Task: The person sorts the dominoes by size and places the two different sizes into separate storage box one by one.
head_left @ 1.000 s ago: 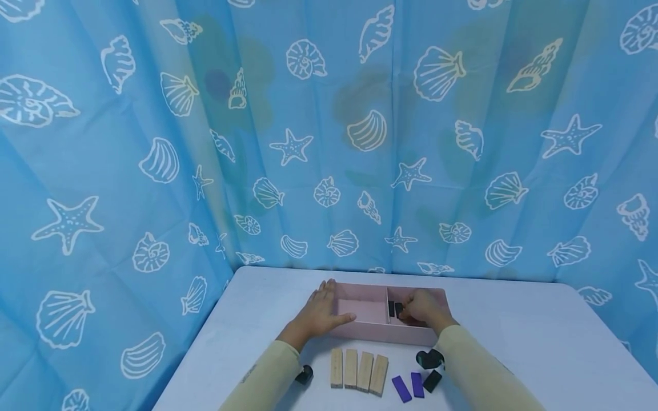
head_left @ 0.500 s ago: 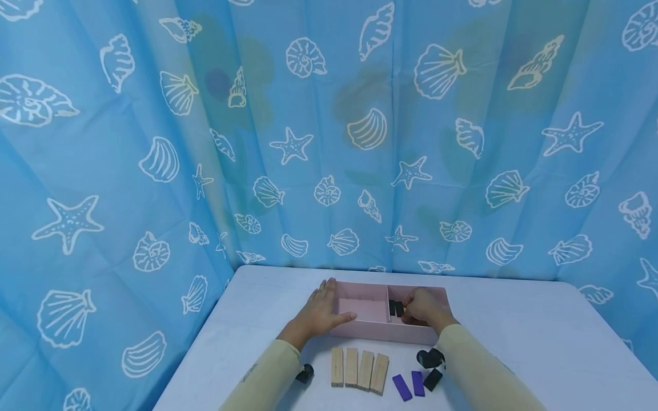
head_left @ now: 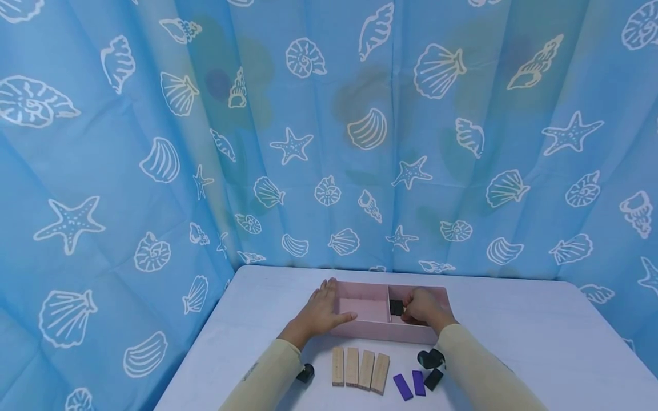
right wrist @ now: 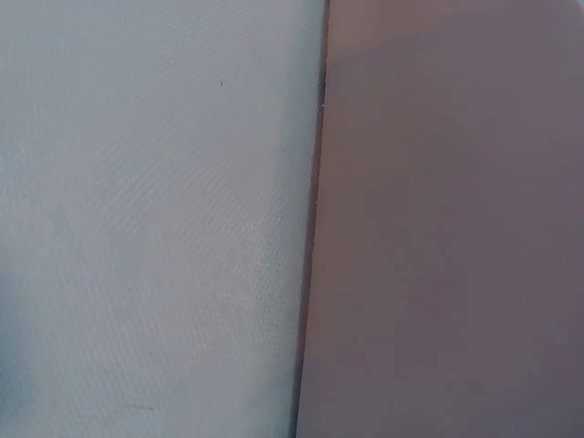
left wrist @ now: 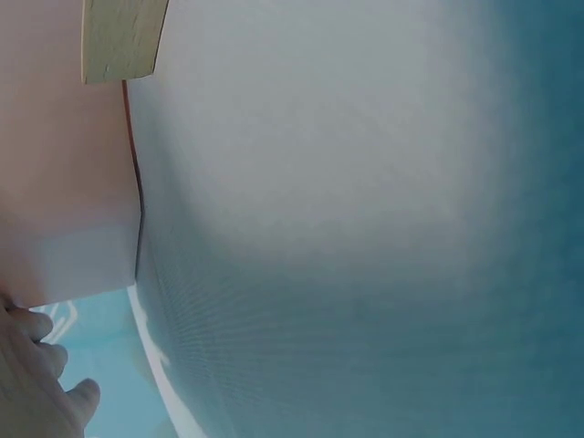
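Note:
A pink two-compartment box (head_left: 380, 332) stands on the table. My left hand (head_left: 320, 313) rests on its left end, fingers extended along the end wall and thumb reaching over the front rim. In the left wrist view, that hand's fingers (left wrist: 55, 356) show at the lower left beside the box wall (left wrist: 73, 173). My right hand (head_left: 422, 306) reaches into the right compartment with curled fingers, pinching at the right edge of black blocks (head_left: 396, 307) that sit together against the divider. Its fingertips are partly hidden. The right wrist view shows only the box wall (right wrist: 438, 228) and tablecloth.
In front of the box, several wooden blocks (head_left: 352, 368) lie in a row. To their right are two purple blocks (head_left: 403, 387), a black block (head_left: 434, 379) and a black heart-shaped piece (head_left: 428, 359). Another black piece (head_left: 305, 373) lies near the left sleeve. A blue curtain (head_left: 329, 142) hangs behind.
The narrow gap between the two black blocks in the right compartment has closed, and they now look like one dark patch. My right hand shifted only slightly; my left hand stayed in place.

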Demonstrator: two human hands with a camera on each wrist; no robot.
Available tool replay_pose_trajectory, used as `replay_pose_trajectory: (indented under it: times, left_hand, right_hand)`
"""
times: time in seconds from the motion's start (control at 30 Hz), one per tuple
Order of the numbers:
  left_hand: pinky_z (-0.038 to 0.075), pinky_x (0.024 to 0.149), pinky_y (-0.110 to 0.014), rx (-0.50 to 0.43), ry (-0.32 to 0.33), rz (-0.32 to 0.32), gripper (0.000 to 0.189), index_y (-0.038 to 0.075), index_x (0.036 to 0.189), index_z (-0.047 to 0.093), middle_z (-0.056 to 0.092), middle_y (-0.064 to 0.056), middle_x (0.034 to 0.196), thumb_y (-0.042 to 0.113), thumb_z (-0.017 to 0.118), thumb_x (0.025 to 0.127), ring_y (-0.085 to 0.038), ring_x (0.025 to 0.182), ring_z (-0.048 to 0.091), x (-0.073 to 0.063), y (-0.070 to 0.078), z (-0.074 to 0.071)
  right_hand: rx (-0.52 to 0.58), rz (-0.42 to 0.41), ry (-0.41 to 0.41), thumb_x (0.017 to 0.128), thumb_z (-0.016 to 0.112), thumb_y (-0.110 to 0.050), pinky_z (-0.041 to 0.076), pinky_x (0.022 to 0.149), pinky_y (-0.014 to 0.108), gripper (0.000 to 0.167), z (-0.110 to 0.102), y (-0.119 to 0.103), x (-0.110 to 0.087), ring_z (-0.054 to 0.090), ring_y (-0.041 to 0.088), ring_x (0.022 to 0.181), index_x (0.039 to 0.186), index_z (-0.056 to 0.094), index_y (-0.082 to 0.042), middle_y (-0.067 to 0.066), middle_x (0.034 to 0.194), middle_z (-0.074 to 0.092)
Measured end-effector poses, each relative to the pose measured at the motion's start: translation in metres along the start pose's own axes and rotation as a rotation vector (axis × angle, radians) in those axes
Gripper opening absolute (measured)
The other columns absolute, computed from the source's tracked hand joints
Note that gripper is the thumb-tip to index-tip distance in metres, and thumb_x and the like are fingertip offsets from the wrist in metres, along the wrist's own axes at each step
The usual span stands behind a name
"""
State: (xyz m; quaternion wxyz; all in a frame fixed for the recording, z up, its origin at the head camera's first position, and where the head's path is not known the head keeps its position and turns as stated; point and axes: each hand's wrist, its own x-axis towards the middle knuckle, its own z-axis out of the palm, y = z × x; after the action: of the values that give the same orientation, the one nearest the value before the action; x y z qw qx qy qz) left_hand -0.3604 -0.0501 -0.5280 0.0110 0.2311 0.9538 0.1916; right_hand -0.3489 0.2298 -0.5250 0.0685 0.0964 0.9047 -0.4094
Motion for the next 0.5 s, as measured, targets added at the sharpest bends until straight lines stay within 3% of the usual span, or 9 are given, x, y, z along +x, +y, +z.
replay_pose_trajectory:
  times: [0.2,0.5]
  left_hand:
    - [0.010,0.117,-0.047,0.015,-0.002,0.000,0.108,0.004,0.156,0.006,0.007,-0.012,0.162,0.073,0.049,0.085,-0.027,0.148,0.002,-0.0006,-0.0010,-0.0019]
    - [0.008,0.117,-0.044,0.018,-0.019,-0.001,0.109,0.005,0.156,0.005,0.005,-0.010,0.162,0.075,0.048,0.084,-0.025,0.148,0.001,0.0020,-0.0007,-0.0013]
  right_hand:
    - [-0.096,-0.048,-0.021,0.081,0.073,0.002,0.051,0.059,0.029,0.018,0.0023,-0.0026,0.0029,0.059,0.023,0.064,0.070,0.060,-0.004,0.010,0.069,0.058]
    - [-0.048,-0.060,-0.065,0.080,0.073,0.002,0.056,0.065,0.032,0.013,-0.0055,0.0014,0.0019,0.061,0.025,0.066,0.073,0.066,-0.005,0.010,0.073,0.062]
